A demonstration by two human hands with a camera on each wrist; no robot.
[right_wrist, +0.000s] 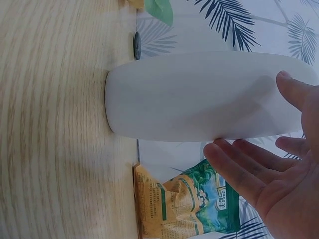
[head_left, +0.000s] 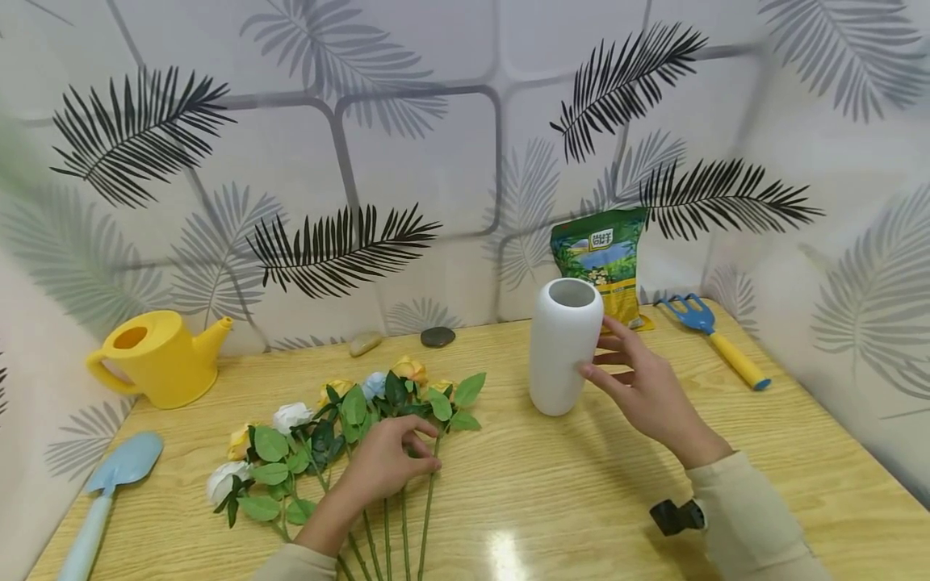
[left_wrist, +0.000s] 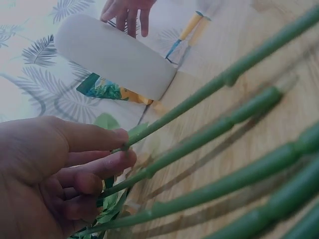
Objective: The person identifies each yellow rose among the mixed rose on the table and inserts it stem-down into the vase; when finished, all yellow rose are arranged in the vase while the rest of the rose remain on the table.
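A white vase (head_left: 558, 359) stands upright on the wooden table. My right hand (head_left: 647, 395) touches its right side, thumb at the front and fairly straight fingers along the side, as the right wrist view shows. Left of the vase lies a spread of roses with white blooms (head_left: 293, 417), yellow blooms (head_left: 409, 369) and a blue bloom (head_left: 374, 386), their stems towards me. Over them, my left hand (head_left: 388, 460) pinches the rightmost green stem (left_wrist: 214, 89) between thumb and index finger; other stems (left_wrist: 199, 152) run beside it. The leaves (left_wrist: 112, 206) are partly hidden behind this hand.
A yellow watering can (head_left: 170, 359) and a light blue trowel (head_left: 109, 492) are at the left. Two stones (head_left: 437, 336) lie along the wall. Behind the vase leans a green and yellow packet (head_left: 603, 250); a blue and yellow hand fork (head_left: 715, 335) lies at the right.
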